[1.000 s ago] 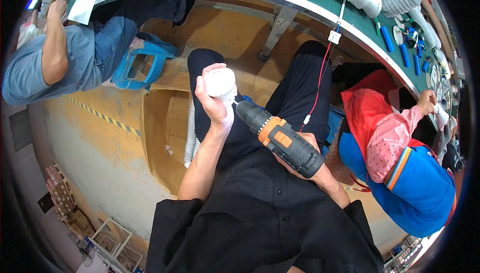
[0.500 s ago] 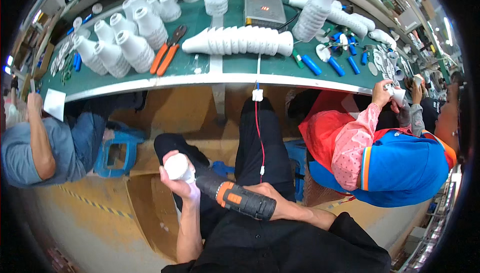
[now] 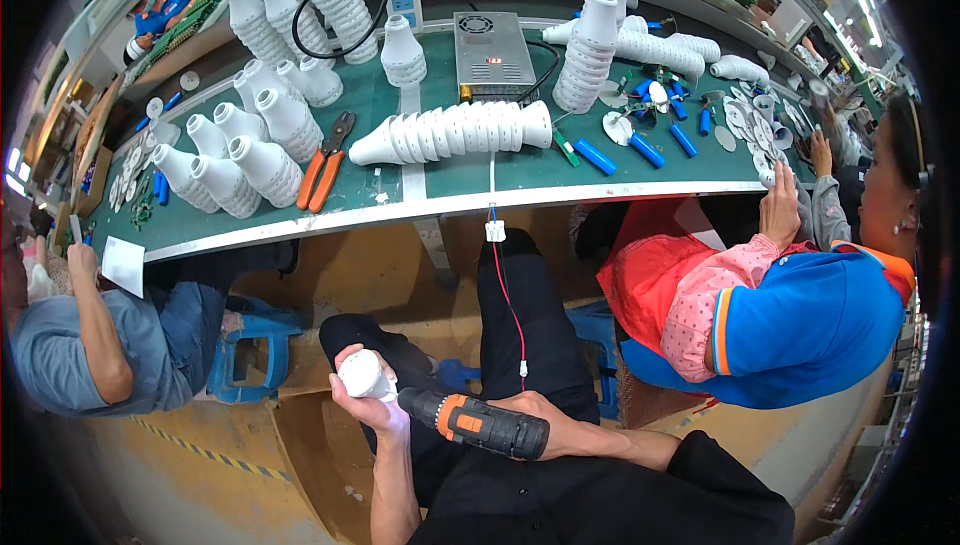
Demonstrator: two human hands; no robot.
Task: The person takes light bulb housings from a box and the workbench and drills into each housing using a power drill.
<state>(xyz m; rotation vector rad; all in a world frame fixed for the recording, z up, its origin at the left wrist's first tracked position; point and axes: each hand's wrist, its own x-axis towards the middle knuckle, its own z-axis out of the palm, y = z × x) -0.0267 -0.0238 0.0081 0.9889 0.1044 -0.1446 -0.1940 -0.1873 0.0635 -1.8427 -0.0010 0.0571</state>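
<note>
The left hand (image 3: 372,413) is curling around a white cup-shaped piece (image 3: 362,375), the thumb and fingers closing on its sides while its round, flat-looking end is facing up toward the camera. The right hand (image 3: 538,409) is gripping a power drill (image 3: 488,427) whose body is hiding most of the fingers, so how tightly they are wrapping cannot be told. The drill is lying nearly level in front of the black shirt (image 3: 600,493), its dark nose pointing left at the lower side of the white cup-shaped piece; whether the tip is touching cannot be made out. Both are sitting above the lap, short of the bench (image 3: 345,220). The drill's casing is showing matt black with an orange section, while the white piece is looking smooth and hard. On the bench's green top, a long stack of nested white cups (image 3: 450,133) is lying on its side, its rims making a ribbed surface, and tapering stacks (image 3: 265,170) are standing upright at the left. Pliers with orange handles (image 3: 318,181) are resting between them. Slim blue cylinders (image 3: 597,157) are lying to the right, below a metal box (image 3: 494,55) with a round grille. A thin red wire (image 3: 512,315) is hanging from the bench edge.
</note>
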